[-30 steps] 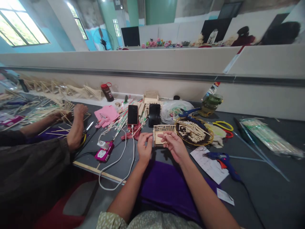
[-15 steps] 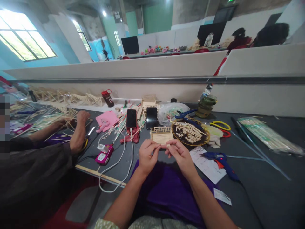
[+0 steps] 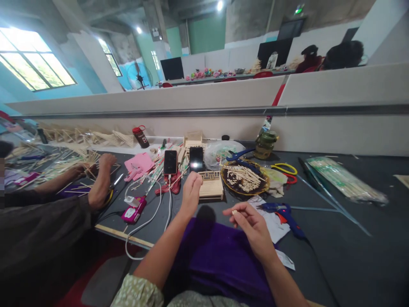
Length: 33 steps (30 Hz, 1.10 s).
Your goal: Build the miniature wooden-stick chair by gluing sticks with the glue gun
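My left hand (image 3: 191,194) is closed at the left end of a small model made of wooden sticks (image 3: 211,189), with a slatted floor and a lattice railing along its back. Its fingertips are partly hidden but appear to grip the model's edge. Lower and to the right, my right hand (image 3: 251,224) pinches a tiny pale wooden piece (image 3: 234,212) between thumb and forefinger, apart from the model. Just behind the right hand stands a round basket (image 3: 226,187) with cut sticks (image 3: 244,175) and little wooden bits (image 3: 251,186) in it.
A blue glue gun (image 3: 284,213) lies on paper at right, near yellow-and-red-handled scissors (image 3: 284,168) and bagged sticks (image 3: 347,179). Two phones (image 3: 170,162) and a white cable (image 3: 159,209) are left of centre. A co-worker's hands (image 3: 105,164) handle sticks at far left.
My hands have parted. The left has gone up to the model's left end; the right has drawn down and right with the tiny wooden piece. The view has shifted slightly.
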### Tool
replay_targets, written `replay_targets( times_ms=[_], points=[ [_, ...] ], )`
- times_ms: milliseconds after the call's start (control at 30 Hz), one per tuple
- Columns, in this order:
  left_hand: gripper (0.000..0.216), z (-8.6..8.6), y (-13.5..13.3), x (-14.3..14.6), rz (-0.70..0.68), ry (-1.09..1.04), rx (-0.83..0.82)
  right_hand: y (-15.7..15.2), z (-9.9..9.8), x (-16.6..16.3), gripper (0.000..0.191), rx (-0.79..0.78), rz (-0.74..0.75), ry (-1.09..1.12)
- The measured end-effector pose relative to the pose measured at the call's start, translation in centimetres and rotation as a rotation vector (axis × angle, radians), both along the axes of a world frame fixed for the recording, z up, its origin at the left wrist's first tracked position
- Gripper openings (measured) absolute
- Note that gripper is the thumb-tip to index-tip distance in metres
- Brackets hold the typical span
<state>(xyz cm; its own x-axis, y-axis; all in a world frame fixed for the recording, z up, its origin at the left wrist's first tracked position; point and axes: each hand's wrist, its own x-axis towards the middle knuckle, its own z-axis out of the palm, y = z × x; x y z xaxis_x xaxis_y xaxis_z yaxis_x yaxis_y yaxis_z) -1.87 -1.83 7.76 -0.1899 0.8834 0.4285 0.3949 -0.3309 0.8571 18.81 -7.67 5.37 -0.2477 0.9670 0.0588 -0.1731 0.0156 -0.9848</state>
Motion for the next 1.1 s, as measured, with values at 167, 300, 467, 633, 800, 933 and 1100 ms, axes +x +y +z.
replay_targets(
  times_ms=[167, 300, 467, 633, 800, 933, 1100],
  points=[
    [0.028, 1.3, 8.6, 0.0, -0.023, 0.255, 0.084, -0.7, -0.6, 2.1, 0.029, -0.028, -0.101, -0.047],
    [0.017, 2.1, 15.7, 1.6, -0.079, 0.403, 0.093, -1.6, -0.6, 2.7, 0.032, -0.036, -0.101, -0.079],
    [0.015, 2.7, 19.0, 0.9, 0.010, 0.276, 0.041, -2.3, -1.0, 4.2, 0.029, -0.009, -0.179, -0.133],
    [0.034, 1.8, 16.6, -4.0, 0.027, 0.096, -0.029, -1.7, -1.8, 4.8, 0.028, -0.026, -0.248, -0.075],
    [0.047, -1.2, 12.0, -8.1, -0.041, -0.081, -0.171, -0.5, -2.7, 2.2, 0.031, -0.080, -0.165, -0.001],
    [0.064, -4.6, 9.4, -9.2, -0.161, -0.313, -0.384, 0.8, -3.5, -0.8, 0.035, -0.128, -0.084, 0.042],
    [0.071, -8.4, 7.5, -8.9, -0.196, -0.468, -0.537, 2.7, -4.9, -3.9, 0.040, -0.238, -0.055, 0.110]
  ],
)
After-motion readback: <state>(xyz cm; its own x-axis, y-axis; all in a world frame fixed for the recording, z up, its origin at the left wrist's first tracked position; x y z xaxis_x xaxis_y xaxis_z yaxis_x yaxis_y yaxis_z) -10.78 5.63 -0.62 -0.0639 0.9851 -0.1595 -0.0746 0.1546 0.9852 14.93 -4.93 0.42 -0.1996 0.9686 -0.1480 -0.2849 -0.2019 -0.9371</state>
